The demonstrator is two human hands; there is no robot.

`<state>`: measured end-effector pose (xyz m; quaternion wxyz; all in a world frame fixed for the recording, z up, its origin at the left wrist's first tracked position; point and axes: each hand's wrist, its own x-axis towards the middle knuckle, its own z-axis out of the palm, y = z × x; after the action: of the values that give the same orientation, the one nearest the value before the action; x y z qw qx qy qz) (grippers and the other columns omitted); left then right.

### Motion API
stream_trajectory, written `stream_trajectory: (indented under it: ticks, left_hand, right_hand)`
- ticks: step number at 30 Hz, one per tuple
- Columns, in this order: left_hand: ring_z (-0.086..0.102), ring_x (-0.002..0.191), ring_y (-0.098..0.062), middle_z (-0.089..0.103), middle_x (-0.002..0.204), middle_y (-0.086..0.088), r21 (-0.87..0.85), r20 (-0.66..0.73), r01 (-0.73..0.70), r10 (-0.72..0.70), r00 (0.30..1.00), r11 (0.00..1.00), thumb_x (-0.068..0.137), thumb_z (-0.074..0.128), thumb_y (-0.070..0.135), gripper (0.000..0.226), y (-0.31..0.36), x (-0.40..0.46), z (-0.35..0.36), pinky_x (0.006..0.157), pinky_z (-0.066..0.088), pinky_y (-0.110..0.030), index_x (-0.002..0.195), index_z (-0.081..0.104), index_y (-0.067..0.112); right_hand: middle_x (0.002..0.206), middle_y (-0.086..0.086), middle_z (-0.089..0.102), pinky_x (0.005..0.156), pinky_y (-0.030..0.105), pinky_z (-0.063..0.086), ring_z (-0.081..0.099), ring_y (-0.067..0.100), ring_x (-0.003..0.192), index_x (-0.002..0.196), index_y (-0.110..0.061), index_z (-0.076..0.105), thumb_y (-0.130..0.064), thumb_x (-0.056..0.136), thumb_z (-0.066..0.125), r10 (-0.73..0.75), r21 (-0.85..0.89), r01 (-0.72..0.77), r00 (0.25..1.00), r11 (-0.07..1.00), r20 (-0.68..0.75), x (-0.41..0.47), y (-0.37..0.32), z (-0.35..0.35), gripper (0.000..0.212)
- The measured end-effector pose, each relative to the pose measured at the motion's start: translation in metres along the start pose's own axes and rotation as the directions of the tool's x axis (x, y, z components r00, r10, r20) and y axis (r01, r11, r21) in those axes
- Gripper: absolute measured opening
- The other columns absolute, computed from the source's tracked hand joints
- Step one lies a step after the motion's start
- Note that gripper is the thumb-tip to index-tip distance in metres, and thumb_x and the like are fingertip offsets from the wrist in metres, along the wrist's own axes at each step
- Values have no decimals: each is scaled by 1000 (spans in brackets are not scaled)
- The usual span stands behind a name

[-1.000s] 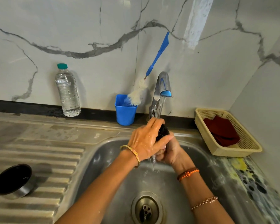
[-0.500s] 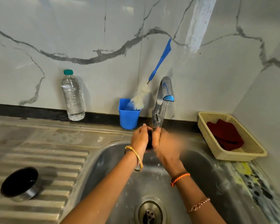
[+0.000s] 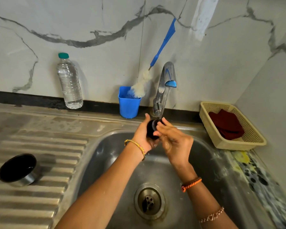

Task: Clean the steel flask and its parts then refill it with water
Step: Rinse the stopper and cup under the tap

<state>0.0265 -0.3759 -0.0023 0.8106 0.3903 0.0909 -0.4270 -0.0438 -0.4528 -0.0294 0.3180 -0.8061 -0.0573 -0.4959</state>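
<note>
While both hands work over the sink (image 3: 96, 156), a small black stopper (image 3: 151, 129) sits between them, just below the tap (image 3: 163, 90). The left hand (image 3: 143, 135) grips the stopper from the left, fingers curled around it; the right hand (image 3: 175, 141) lies half open against its right side, fingertips touching the part. On the ridged drainboard at the far left stands a steel cup (image 3: 17, 170) with a dark inside, mouth up — well apart from the hands. A water bottle (image 3: 69, 83) stands upright against the wall. Beside the tap, a blue holder (image 3: 128, 104) carries a brush (image 3: 155, 63), tilted right. A basket (image 3: 248, 142) at the right holds a red cloth (image 3: 226, 124).
</note>
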Motion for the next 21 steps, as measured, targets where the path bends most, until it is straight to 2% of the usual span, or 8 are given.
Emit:
stream_trajectory:
  ticks: [4,8,10,12,14,16,18,21]
  left_hand:
    - [59,66,-14,61,82,-6,35,88,-158,154,984,987,94,44,43,31,3,1,8,59,43,-25,94,55,14]
    - [54,87,-17,54,101,-6,325,165,-345,307,937,880,93,51,18,6,-2,4,7,72,45,-28,98,49,22]
    - [50,105,-19,45,118,-8,575,240,-450,385,891,683,95,50,16,17,-7,7,1,90,46,-32,111,45,21]
    - [43,109,-14,35,122,-6,743,319,-532,482,816,406,97,45,18,29,-13,7,-5,93,41,-22,125,39,14]
    - [48,97,-12,43,110,-3,736,317,-582,583,748,347,99,38,23,23,-17,4,-8,74,44,-13,119,41,11]
    - [54,76,-13,53,86,-1,715,195,-560,649,735,419,101,30,31,26,-15,2,-9,59,44,-18,103,47,11]
    - [53,65,-15,53,74,-3,693,38,-458,606,795,557,101,26,38,38,-11,4,-5,49,43,-21,91,50,11]
    - [49,44,-12,50,67,-5,479,-164,-179,288,944,860,99,28,46,44,-5,2,1,33,32,-14,85,50,11]
  right_hand:
    - [74,-7,68,68,17,52,64,1,70,74,-19,66,1,72,75,556,267,-502,810,822,-186,10,-15,-1,22]
    - [83,-1,61,66,12,48,58,4,77,96,-11,60,7,87,54,847,469,-745,531,475,-16,23,-20,5,21]
    - [96,4,62,78,17,50,59,11,90,110,-7,58,7,91,44,914,559,-786,389,265,112,24,-15,8,27]
    - [112,9,63,95,29,48,58,17,105,118,-6,59,6,92,43,932,520,-824,337,223,134,21,-12,9,32]
    - [116,8,63,99,30,45,58,14,105,121,-8,60,0,91,52,910,356,-855,414,378,26,15,-14,11,32]
    - [100,5,66,85,13,48,61,4,84,113,-7,65,-5,85,64,780,137,-768,617,625,-101,9,-21,13,28]
    - [81,1,62,66,4,44,56,-5,65,100,-4,71,-7,78,72,601,2,-610,781,793,-171,8,-22,11,22]
    - [73,-1,57,61,8,42,54,-5,67,86,-7,73,-15,74,76,440,-26,-452,880,892,-178,10,-21,8,15]
